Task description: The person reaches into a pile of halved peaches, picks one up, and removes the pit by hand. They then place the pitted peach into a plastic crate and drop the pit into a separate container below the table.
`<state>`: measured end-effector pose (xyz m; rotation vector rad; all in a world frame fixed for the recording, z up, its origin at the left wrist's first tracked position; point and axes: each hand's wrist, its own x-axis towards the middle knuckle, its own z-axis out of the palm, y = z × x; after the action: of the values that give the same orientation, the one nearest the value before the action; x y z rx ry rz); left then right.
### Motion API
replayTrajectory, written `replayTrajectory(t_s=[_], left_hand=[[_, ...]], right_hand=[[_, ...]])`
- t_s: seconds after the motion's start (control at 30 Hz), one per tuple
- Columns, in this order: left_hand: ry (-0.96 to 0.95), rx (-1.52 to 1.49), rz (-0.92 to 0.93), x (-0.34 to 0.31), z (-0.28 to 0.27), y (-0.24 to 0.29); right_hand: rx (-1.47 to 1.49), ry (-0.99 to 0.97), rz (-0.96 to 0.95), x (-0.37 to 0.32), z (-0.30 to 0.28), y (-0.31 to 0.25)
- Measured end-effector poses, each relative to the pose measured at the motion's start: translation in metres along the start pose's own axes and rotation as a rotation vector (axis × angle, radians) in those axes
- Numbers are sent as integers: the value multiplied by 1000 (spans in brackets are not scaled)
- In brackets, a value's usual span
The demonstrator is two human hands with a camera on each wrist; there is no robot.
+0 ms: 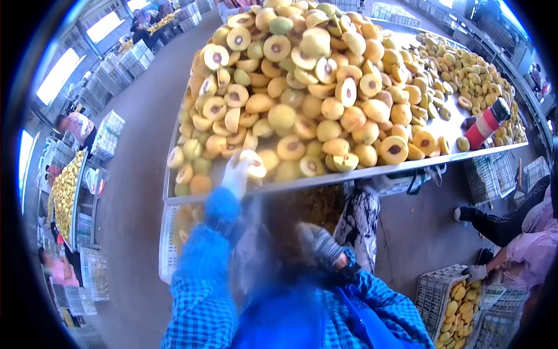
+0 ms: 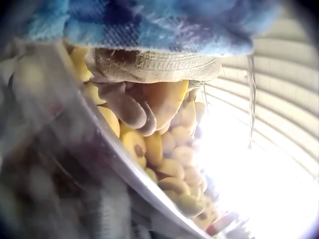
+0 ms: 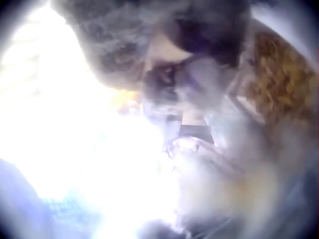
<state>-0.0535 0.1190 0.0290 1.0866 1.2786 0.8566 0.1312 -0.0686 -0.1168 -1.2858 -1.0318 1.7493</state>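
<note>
My left hand (image 1: pixel 235 176), in a pale glove, is at the near left edge of a metal-rimmed table (image 1: pixel 360 174) heaped with halved yellow peaches (image 1: pixel 282 116). Its fingers curl round a peach half (image 2: pixel 167 99), whose yellow flesh shows below the glove in the left wrist view. The same peach half is by the fingertips in the head view. Lower down, in front of my body, my right hand (image 1: pixel 322 244) wears a grey striped glove and is blurred by motion. Glare and blur fill the right wrist view, and I cannot tell whether that hand holds anything.
A red flask (image 1: pixel 487 125) stands at the table's right end. Under the near left edge is a white crate (image 1: pixel 168 244). At lower right, another person's gloved hand (image 1: pixel 476 272) touches a crate of peaches (image 1: pixel 433 302). Other people work at a table (image 1: pixel 67 192) far left.
</note>
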Motion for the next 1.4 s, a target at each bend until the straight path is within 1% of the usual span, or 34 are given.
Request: replayTrajectory(t_s=[0.03, 0.07, 0.1, 0.13, 0.17, 0.2, 0.27, 0.3, 0.33, 0.37, 0.4, 0.43, 0.53, 0.57, 0.63, 0.67, 0.73, 0.77, 0.87, 0.93, 0.97, 1.03, 1.07, 1.17, 1.23, 1.27, 1.33, 1.4], left_hand=[[-33, -193, 37, -12, -2, -8], [-65, -388, 73, -25, -2, -16], [-49, -438, 60, -37, 2, -18], [-36, -490, 51, -48, 9, -17], [-23, -542, 40, -57, 15, -19], [-18, -534, 53, -62, 18, -23], [-17, -516, 75, -71, 24, -32], [-8, -507, 123, -69, 26, -38], [-29, -509, 130, -69, 27, -42], [-48, -511, 136, -71, 29, -44], [-67, -511, 141, -73, 31, -46], [-133, -554, 100, -74, 29, -46], [-238, -469, 155, -75, 29, -54], [-244, -444, 185, -75, 29, -57], [-255, -393, 247, -73, 31, -62], [-240, -375, 240, -73, 31, -64], [-214, -335, 227, -74, 31, -66], [-185, -299, 253, -76, 32, -66], [-105, -193, 310, -82, 35, -68], [-58, -139, 330, -83, 36, -71], [-36, -161, 317, -85, 38, -72], [8, -200, 289, -88, 42, -71], [-23, -191, 281, -88, 41, -71], [-118, -196, 232, -90, 40, -70], [-183, -238, 168, -92, 40, -68], [-184, -206, 190, -93, 41, -68], [-189, -144, 239, -93, 44, -68], [-196, -171, 230, -90, 42, -74]], right_hand=[[144, -53, -80, -6, -3, -23], [368, -57, -31, -23, 7, -77], [65, -55, -209, -24, 9, -90], [-292, 12, -389, -25, 10, -102], [-590, 127, -550, -26, 12, -115], [-606, 100, -453, -23, 15, -125], [-622, 77, -506, -13, 16, -126], [-682, 82, -576, -13, 16, -126], [-741, 91, -647, -12, 16, -126], [-852, 111, -757, -14, 15, -125], [-907, 91, -756, -13, 15, -127], [-962, 70, -757, -12, 14, -129], [-1091, -13, -725, -13, 14, -138], [-1083, 8, -725, -13, 15, -139], [-1061, -21, -654, -14, 16, -142], [-1049, -34, -618, -15, 16, -142], [-1097, -41, -642, -16, 16, -138], [-1120, -45, -655, -16, 15, -135], [-1252, -21, -806, -9, 11, -117], [-1027, -6, -670, 1, 15, -99], [-915, 0, -603, 4, 16, -95], [-1010, -33, -591, -2, 14, -106], [-1055, -49, -584, -5, 12, -113], [-996, -30, -417, -14, 8, -124], [-1059, -58, -327, -7, 5, -127], [-1090, -71, -282, -5, 4, -127], [-1125, -58, -337, -6, 3, -127], [-1164, -43, -393, -7, 1, -127]])
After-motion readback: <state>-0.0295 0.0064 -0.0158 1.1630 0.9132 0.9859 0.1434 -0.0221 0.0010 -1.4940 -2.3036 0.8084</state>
